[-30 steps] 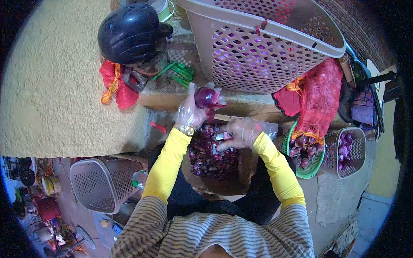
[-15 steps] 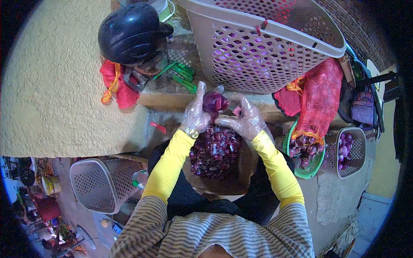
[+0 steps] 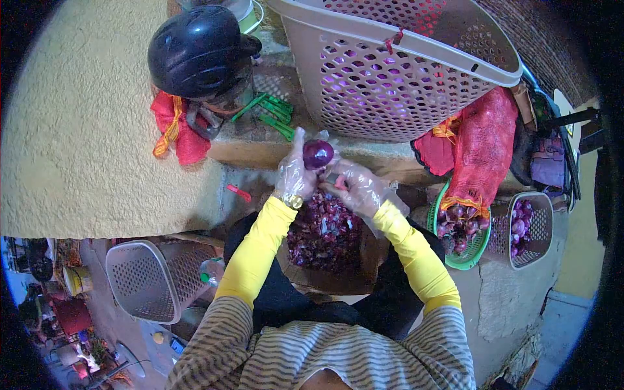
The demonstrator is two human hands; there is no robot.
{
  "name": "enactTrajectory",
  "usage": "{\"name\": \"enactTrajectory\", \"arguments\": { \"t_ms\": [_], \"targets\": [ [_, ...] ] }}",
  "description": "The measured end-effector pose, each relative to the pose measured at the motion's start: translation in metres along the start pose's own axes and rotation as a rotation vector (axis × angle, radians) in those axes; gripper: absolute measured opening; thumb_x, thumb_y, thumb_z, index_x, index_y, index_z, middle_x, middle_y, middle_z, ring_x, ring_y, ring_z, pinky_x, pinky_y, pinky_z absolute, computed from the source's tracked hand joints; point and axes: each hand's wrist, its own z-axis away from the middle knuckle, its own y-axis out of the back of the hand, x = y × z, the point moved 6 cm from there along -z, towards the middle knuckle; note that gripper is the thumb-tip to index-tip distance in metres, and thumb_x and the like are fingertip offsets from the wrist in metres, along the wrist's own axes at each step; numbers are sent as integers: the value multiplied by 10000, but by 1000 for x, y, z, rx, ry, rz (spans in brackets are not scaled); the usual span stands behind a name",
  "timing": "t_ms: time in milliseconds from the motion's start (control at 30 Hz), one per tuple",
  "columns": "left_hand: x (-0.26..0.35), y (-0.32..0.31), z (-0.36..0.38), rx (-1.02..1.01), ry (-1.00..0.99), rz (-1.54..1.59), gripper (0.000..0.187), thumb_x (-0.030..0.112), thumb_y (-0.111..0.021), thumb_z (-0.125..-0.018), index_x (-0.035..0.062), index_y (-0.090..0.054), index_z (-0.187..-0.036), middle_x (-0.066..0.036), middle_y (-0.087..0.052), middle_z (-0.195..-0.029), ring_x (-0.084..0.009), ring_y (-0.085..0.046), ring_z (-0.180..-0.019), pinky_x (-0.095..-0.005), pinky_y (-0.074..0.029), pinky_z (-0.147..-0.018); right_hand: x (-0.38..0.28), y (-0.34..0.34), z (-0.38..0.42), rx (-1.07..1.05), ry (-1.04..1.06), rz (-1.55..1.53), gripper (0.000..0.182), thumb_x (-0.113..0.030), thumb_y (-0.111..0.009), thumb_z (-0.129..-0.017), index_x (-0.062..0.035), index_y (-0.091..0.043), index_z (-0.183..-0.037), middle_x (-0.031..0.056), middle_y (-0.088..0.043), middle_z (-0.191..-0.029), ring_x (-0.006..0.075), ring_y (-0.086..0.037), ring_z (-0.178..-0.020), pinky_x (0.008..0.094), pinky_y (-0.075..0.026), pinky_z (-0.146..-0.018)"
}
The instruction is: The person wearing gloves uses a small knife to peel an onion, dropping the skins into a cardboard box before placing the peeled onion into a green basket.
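A shiny purple onion (image 3: 318, 155) is held up in my left hand (image 3: 297, 172), which wears a clear plastic glove and has a watch at the wrist. Just right of the onion is my right hand (image 3: 361, 188), also gloved, its fingers curled round a small pink-red thing (image 3: 340, 182) that looks like a knife handle. Any blade is too small to make out. Below both hands, a heap of dark red onion skins (image 3: 325, 234) lies in a brown container (image 3: 374, 257) between my legs.
A large perforated crate (image 3: 390, 71) of onions stands ahead. On the right are a red mesh sack (image 3: 484, 149), a green basket (image 3: 467, 261) and a small crate (image 3: 549, 231), with onions. Left are a black helmet (image 3: 195, 52), green-handled tools (image 3: 276, 110) and a grey crate (image 3: 140, 279).
The onion has turned in my left hand, showing a smoother, shinier side, and sits slightly further left. My right hand has moved left and its fingers have curled in more.
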Motion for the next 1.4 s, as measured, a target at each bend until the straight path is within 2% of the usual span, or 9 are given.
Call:
{"name": "enactTrajectory", "arguments": {
  "t_ms": [67,133,167,233,267,333,633,933,1400],
  "targets": [
    [-6,-1,-3,21,5,50,1094,471,-845,-757,-7,-252,-1543,-260,-684,-1166,-408,-692,-1045,-447,-553,-869,10,-9,4,-46,-2,-38,262,-186,-746,-848,-82,-643,-1066,95,-602,-797,297,-624,-725,394,-513,-684],
    [-12,-24,-2,-59,400,1320,1068,404,-843,-774,-8,-234,-1549,-249,-693,-1160,-394,-694,-1047,-431,-544,-892,5,-5,3,-49,60,-76,233,-207,-741,-848,-80,-624,-1005,108,-611,-809,344,-624,-743,425,-510,-687],
    [-17,-21,0,-58,400,1320,1068,404,-843,-774,-8,-234,-1549,-249,-693,-1160,-394,-694,-1047,-431,-544,-892,4,-3,3,-50,60,-77,233,-207,-741,-848,-80,-624,-1005,108,-611,-809,344,-624,-743,425,-510,-687],
    [-24,0,2,-34,70,-259,889,497,-709,-894,16,-314,-1528,-228,-670,-1242,-386,-651,-1153,-476,-514,-958,-5,1,2,-94,104,19,245,-250,-761,-845,-78,-606,-926,121,-621,-837,346,-629,-755,428,-507,-679],
    [-33,-2,-4,-34,70,-260,889,497,-709,-894,16,-314,-1528,-228,-670,-1242,-386,-651,-1153,-476,-514,-958,3,-5,6,-93,104,19,245,-250,-761,-845,-78,-606,-926,121,-621,-837,346,-629,-755,428,-507,-679],
    [-49,-28,-17,-165,526,1572,723,595,-476,-1001,44,-428,-1467,-200,-614,-1346,-401,-561,-1279,-561,-456,-1036,13,-27,17,-233,59,-205,313,-320,-783,-833,-76,-588,-855,118,-619,-820,343,-634,-756,429,-505,-666],
    [-31,-19,-15,-264,490,1658,744,616,-436,-1000,23,-441,-1448,-217,-492,-1468,-403,-471,-1358,-695,-357,-1110,-23,3,13,-318,39,121,525,-463,-855,-755,-143,-700,-1141,72,-630,-797,211,-617,-685,358,-519,-652],
    [-9,-30,-11,-306,413,1439,747,637,-370,-1016,34,-450,-1449,-187,-485,-1501,-321,-571,-1263,-460,-494,-1047,-11,1,-3,221,-269,-496,614,-326,-896,-740,-71,-604,-1216,-28,-515,-820,108,-469,-762,294,-463,-720],
    [-31,-38,-15,-188,389,1578,709,591,-330,-1045,15,-456,-1440,-192,-504,-1476,-361,-547,-1267,-530,-385,-1143,9,-7,7,227,-502,-521,252,-200,-807,-842,-45,-721,-1022,-19,-615,-790,83,-551,-750,286,-463,-685]
  ]
}}
